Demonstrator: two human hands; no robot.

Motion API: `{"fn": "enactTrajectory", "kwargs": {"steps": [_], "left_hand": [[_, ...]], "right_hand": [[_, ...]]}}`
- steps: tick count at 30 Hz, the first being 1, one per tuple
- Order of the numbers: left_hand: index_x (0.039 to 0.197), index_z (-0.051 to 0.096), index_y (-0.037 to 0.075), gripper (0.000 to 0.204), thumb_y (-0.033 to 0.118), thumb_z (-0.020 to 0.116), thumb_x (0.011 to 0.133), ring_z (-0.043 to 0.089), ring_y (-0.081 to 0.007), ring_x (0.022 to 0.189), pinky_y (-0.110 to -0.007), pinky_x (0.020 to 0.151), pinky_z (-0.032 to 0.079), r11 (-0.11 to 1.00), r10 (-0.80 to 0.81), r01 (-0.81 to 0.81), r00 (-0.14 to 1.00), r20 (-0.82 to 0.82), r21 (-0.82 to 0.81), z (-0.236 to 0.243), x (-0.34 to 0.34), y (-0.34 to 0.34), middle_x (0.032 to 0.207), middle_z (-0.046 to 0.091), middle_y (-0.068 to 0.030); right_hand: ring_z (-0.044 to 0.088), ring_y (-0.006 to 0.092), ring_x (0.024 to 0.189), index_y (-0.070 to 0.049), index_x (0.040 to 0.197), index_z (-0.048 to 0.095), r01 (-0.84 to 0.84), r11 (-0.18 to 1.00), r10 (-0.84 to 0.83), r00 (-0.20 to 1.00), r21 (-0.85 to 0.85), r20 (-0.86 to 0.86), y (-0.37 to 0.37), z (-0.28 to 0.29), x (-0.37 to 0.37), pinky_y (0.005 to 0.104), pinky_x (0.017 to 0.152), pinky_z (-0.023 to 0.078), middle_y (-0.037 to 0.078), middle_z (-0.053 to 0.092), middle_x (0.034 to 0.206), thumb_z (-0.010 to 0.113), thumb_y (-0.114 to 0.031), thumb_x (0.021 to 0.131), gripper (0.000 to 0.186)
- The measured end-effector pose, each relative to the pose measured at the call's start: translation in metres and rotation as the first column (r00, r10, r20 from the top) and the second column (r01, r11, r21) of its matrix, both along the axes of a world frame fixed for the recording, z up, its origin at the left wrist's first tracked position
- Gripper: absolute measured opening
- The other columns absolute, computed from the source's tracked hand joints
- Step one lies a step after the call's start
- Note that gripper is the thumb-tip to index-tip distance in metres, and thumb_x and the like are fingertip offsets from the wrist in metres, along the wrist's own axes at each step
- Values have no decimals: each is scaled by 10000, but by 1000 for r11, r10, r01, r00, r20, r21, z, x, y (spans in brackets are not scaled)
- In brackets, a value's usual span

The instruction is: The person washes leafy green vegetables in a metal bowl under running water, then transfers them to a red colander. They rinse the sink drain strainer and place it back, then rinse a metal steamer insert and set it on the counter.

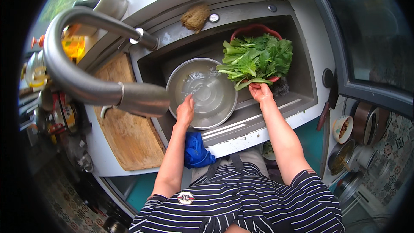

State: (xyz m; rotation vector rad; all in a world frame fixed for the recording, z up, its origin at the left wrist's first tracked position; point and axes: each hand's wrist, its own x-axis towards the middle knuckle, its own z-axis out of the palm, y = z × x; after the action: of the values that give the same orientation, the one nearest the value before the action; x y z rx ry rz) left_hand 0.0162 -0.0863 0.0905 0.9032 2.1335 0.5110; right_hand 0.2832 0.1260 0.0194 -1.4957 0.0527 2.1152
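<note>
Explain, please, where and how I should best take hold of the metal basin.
Probably two-handed, by the rim of the metal basin at its left and right edges, coming from the near side: the rim is round and exposed there, while green stems crowd its far-right part. Water lies inside, so opposite grips should keep it level.

A white bench (97,151) has a dark grey sink (305,77) set into its top. In the sink sit 2 vessels — a round metal basin (225,105) towards the left and, to its right, a red wavy-rimmed vessel (255,29). Beside the red one lies a dark, mesh-like thing (281,88), partly hidden. A brown scrubber (195,17) rests on the sink's back ledge. Left of the sink lies a wooden cutting board (129,142) — and a blue bundle (196,152) slumps over the front edge.
</note>
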Motion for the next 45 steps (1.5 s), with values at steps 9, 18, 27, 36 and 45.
{"fn": "enactTrajectory", "kwargs": {"steps": [9,18,27,36,45], "left_hand": [[1193,450,41,452,17,548,753,420,-335,1184,-383,955,369,992,2,12,994,-108,128,-20,12,9,1270,407,-262],[1391,252,192,706,599,412,837,225,-371,1300,-480,1008,253,853,498,-483,636,590,-199,-46,-13,18,1448,177,-171],[1419,13,287,849,726,337,769,30,-461,1317,-611,1019,30,437,598,-735,-193,778,-519,-26,-1,35,1478,-87,-114],[1422,0,217,935,777,299,737,274,-471,1236,-623,965,223,509,138,-758,-394,908,-407,-10,5,32,1443,82,-208],[1361,306,283,528,517,340,889,121,-443,1301,-624,1011,45,393,573,-775,-215,791,-495,-47,-16,13,1472,40,-149]], "right_hand": [[623,266,769,22,957,532,58,989,-48,996,-137,79,-14,-7,10,340,577,554,159,612,868,445,-8,790,191],[630,222,784,-41,1008,559,-53,983,60,998,-177,36,-57,87,-39,341,685,543,110,630,881,646,-177,792,269],[633,192,805,-43,996,605,-780,599,497,539,180,680,-111,-29,-166,306,698,511,82,657,877,543,-221,869,228],[462,293,1131,-167,1208,518,-886,-231,247,346,401,905,-141,60,-167,399,960,347,75,493,1259,364,-287,913,354],[586,250,989,-111,1094,588,-792,602,685,580,107,441,-99,-13,-158,350,812,455,101,605,1100,438,-237,886,285]]}}
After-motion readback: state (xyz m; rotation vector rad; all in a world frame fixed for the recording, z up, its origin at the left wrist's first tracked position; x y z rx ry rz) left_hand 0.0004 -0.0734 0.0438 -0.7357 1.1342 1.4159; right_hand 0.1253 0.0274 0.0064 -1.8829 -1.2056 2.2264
